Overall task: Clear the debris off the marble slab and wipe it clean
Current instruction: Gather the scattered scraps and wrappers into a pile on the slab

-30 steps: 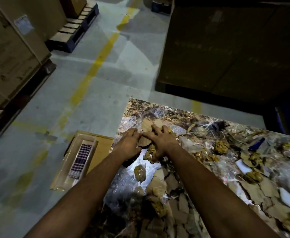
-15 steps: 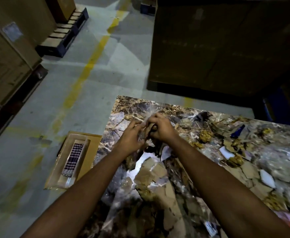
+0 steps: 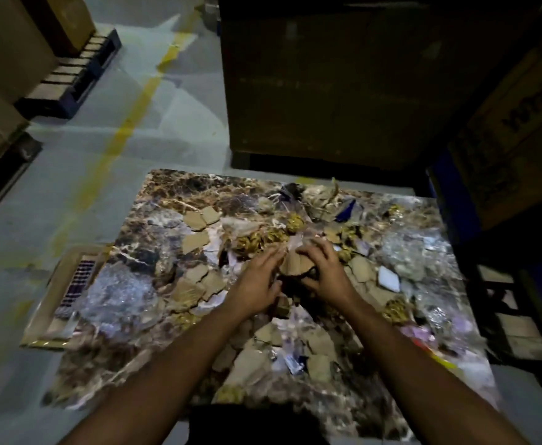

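A brown veined marble slab (image 3: 179, 191) lies flat before me, littered with torn cardboard scraps (image 3: 196, 240), crumpled gold foil wads (image 3: 253, 240), clear plastic film (image 3: 118, 293) and white paper bits (image 3: 388, 277). My left hand (image 3: 257, 284) and my right hand (image 3: 324, 271) meet over the middle of the slab. Together they cup a bunch of cardboard pieces (image 3: 293, 268) between them. The right hand's fingers curl over the bunch; the left hand's fingers press against its left side.
A flat cardboard tray with a checked cloth (image 3: 77, 281) lies on the floor at the slab's left edge. Big cartons (image 3: 327, 75) stand behind and to the right. Pallets with boxes (image 3: 70, 75) line the left. A yellow line (image 3: 128, 123) crosses the concrete floor.
Both hands moved from the slab's far left part toward its middle and right, and now gather a bunch of cardboard pieces there. The camera view shifted with them.
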`<state>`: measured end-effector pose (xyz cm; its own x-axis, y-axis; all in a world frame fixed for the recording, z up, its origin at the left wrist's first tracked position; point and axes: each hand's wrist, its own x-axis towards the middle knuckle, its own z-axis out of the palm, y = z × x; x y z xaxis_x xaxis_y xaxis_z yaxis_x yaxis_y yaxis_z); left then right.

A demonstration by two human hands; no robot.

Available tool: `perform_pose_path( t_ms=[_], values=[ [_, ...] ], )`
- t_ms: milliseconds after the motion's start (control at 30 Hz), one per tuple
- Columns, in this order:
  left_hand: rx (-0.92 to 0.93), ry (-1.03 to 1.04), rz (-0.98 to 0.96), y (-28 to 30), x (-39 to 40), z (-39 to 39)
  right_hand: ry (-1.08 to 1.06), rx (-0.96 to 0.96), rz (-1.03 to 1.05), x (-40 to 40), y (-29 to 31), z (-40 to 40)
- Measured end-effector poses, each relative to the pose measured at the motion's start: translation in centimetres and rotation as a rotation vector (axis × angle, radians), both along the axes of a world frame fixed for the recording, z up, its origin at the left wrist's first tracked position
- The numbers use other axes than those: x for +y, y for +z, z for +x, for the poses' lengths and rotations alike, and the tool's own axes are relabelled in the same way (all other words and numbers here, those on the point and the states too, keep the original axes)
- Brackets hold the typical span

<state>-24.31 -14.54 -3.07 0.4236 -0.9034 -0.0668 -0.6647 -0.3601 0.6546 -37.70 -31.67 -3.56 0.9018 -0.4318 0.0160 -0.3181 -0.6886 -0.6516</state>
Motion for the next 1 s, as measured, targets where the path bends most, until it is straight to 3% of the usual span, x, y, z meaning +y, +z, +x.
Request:
perform_pose_path(
  t_ms=[100,167,467,667,800,900,1000],
  values=[
    [-0.139,-0.063,0.236,-2.5,-1.0,-2.2,0.123,0.394,-0.094,-0.6,-2.1,-2.5],
    [-0.185,-0.089,0.312,-2.4,-1.4,-3.0,0.184,0.513,-0.178,-0.7,-2.1,-3.0],
    [-0.177,0.113,0.134,0.2,0.9,-2.8,0.075,0.266,-0.160,-1.9,1.3,-4.5],
    [-0.194,0.224,-0.055,1.2,8.5,-2.3,0.194,-0.083,-0.290,5.4,2.8,-3.7],
    [-0.233,0.284,0.010,-1.8,18.1,-4.2,0.522,-0.002,-0.271,14.2,0.9,-3.3],
    [-0.270,0.166,0.156,-4.9,24.0,-6.5,0.780,0.123,-0.363,18.8,-2.2,-3.0],
    [-0.310,0.110,0.315,-6.7,26.3,-6.7,0.843,0.207,-0.428,20.6,-5.1,-3.1]
  ],
)
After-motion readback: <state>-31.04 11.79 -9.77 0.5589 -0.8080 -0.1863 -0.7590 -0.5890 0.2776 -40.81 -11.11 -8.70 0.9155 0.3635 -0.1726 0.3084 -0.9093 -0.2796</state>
